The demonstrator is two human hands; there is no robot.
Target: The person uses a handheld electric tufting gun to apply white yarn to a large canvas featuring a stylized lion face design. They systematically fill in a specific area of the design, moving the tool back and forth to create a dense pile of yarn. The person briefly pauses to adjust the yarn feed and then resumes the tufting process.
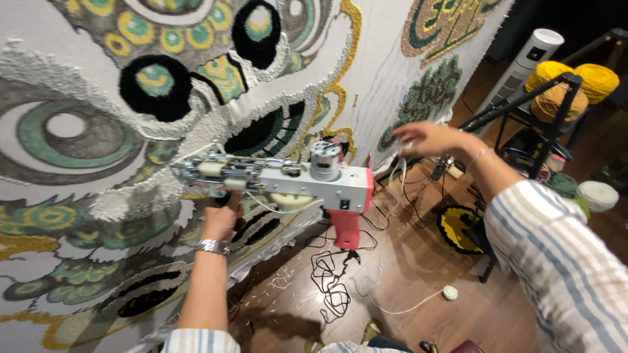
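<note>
While my left hand (219, 221) grips the tufting gun (288, 180) from below against the patterned rug cloth (78, 78), my right hand (425, 137) hovers open, fingers spread, beside it.

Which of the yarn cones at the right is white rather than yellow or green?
The white cone, lowest and nearest the striped sleeve. The yellow cones sit higher on the black stand; the green one lies beside it.

Brown wooden floor (418, 274), black metal rack (523, 111) with yellow yarn cones (575, 82), white tower fan (523, 62), dim room
</note>
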